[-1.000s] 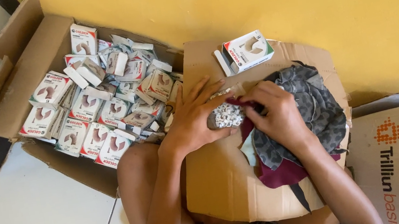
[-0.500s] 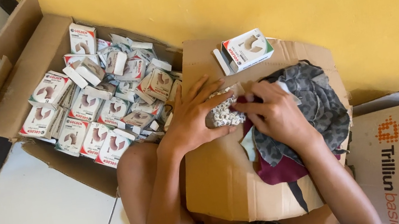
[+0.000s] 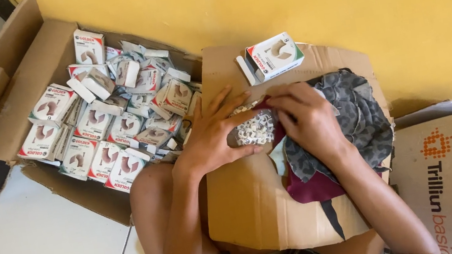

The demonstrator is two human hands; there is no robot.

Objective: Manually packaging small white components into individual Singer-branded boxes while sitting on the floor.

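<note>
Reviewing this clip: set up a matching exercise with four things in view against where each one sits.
Things:
1. Heap of small white plastic clips
2. Single white printed carton with open flap
3. Grey patterned cloth
4. Pile of small white printed cartons

Places:
A. Inside the big open cardboard box at the left
B. Under the right hand
C. Between the left hand and the right hand
D. Alone at the far edge of the flat cardboard sheet

Pairs: 1-C, 2-D, 3-B, 4-A
</note>
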